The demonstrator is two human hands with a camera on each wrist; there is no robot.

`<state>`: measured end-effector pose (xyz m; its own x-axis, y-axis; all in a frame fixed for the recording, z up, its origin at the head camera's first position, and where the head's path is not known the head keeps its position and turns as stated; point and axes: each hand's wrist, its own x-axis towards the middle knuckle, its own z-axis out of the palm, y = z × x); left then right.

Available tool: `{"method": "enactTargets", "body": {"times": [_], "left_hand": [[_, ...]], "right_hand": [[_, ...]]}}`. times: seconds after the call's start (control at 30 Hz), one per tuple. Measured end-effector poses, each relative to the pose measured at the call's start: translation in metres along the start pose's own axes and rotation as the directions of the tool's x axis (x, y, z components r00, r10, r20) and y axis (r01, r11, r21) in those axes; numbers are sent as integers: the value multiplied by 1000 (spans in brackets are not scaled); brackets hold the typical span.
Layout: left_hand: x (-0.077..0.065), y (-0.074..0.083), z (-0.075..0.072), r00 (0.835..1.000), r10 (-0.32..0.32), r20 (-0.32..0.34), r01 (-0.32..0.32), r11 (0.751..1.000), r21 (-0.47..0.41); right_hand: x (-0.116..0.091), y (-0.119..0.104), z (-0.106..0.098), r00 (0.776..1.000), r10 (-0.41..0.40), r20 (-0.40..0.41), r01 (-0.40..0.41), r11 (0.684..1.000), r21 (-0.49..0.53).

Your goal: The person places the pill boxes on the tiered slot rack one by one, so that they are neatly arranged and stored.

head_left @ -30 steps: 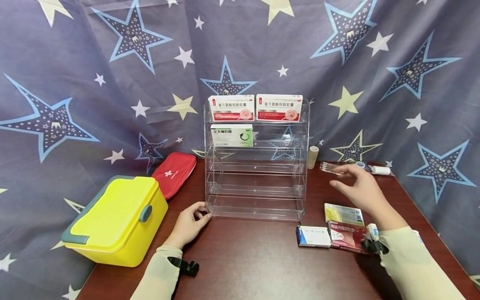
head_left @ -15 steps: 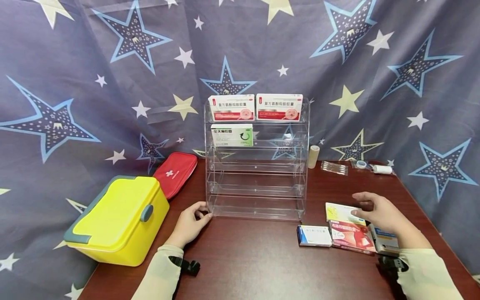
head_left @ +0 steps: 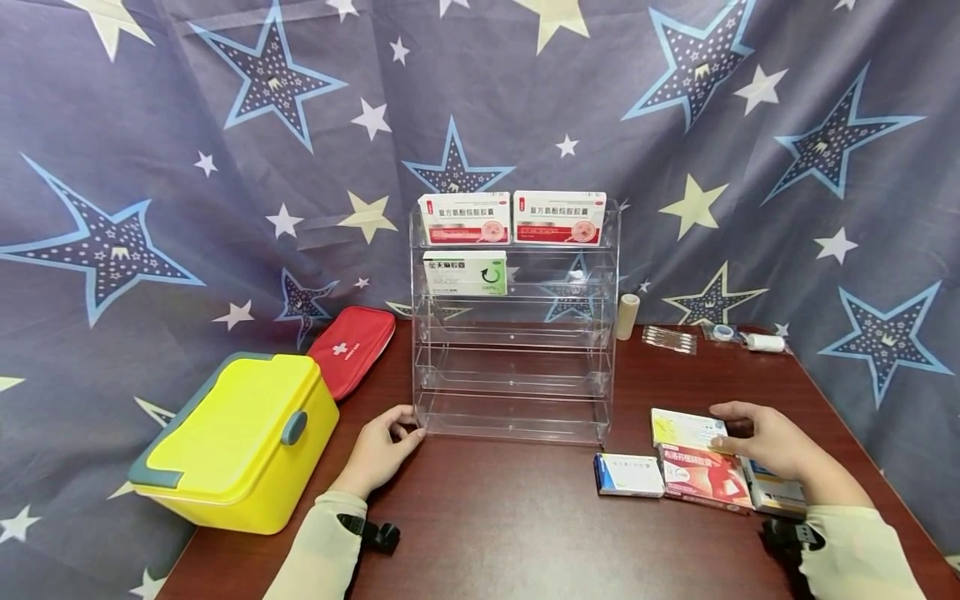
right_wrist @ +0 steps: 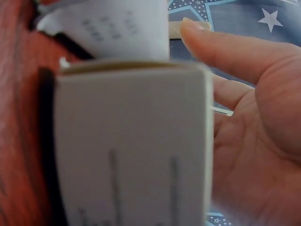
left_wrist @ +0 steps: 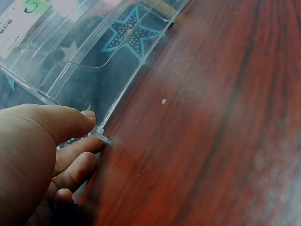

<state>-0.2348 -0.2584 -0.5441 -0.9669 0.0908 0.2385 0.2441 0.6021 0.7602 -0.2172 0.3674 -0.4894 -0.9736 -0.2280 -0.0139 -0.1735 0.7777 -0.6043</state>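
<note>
My left hand (head_left: 380, 448) holds the lower left corner of a clear tiered display rack (head_left: 510, 428); in the left wrist view the thumb (left_wrist: 81, 121) lies along its edge, other fingers below. My right hand (head_left: 768, 437) is at the right end of a yellow-and-white medicine box (head_left: 684, 428), thumb and forefinger apart over it. Whether they touch it, I cannot tell. Beside it lie a red medicine box (head_left: 703, 477), a blue-and-white one (head_left: 632, 476) and a grey-blue one (head_left: 774, 492). A blurred white box end (right_wrist: 131, 141) hides much of the right wrist view.
Two red-and-white boxes (head_left: 558, 218) fill the rack's top tier, a green-and-white box (head_left: 465, 273) the second. A yellow case (head_left: 240, 433) and red first-aid pouch (head_left: 350, 350) stand left. A tan roll (head_left: 627, 317), cotton swabs (head_left: 670, 339) and white roll (head_left: 765, 342) lie back right.
My right hand has come back from near the swabs and down to the yellow-and-white box. The left hand stays at the rack's corner.
</note>
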Motion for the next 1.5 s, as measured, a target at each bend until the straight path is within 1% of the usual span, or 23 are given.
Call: {"method": "enactTargets", "body": {"times": [0.2, 0.37, 0.5, 0.67, 0.9, 1.03, 1.17, 1.33, 1.5], "left_hand": [[1, -1, 1, 1000, 13, -6, -13, 1000, -1], [1, 0, 1, 1000, 4, -1, -4, 1000, 8], [1, 1, 1, 1000, -4, 5, 4, 1000, 7], [1, 2, 1, 1000, 2, 7, -2, 1000, 5], [1, 3, 0, 1000, 1, 8, -1, 1000, 0], [0, 1, 0, 1000, 0, 12, 0, 1000, -1], [-1, 0, 0, 1000, -3, 12, 3, 1000, -1], [0, 0, 0, 1000, -4, 6, 4, 1000, 5], [0, 0, 0, 1000, -4, 7, 4, 1000, 8]], "right_hand": [[-3, 1, 0, 1000, 6, 4, -6, 1000, -2], [-3, 4, 0, 1000, 14, 0, -14, 999, -32], [-4, 7, 1, 1000, -11, -3, 11, 998, -70], [-4, 10, 1, 999, -37, -3, 37, 994, -106], [-4, 7, 1, 999, -34, -3, 34, 995, -99], [-4, 7, 3, 1000, -4, -2, 4, 998, -67], [-4, 7, 4, 999, 28, -39, -30, 998, -52], [-5, 4, 1, 995, 34, -96, -37, 999, -39], [-7, 3, -2, 984, 43, -175, -50, 998, -39]]}}
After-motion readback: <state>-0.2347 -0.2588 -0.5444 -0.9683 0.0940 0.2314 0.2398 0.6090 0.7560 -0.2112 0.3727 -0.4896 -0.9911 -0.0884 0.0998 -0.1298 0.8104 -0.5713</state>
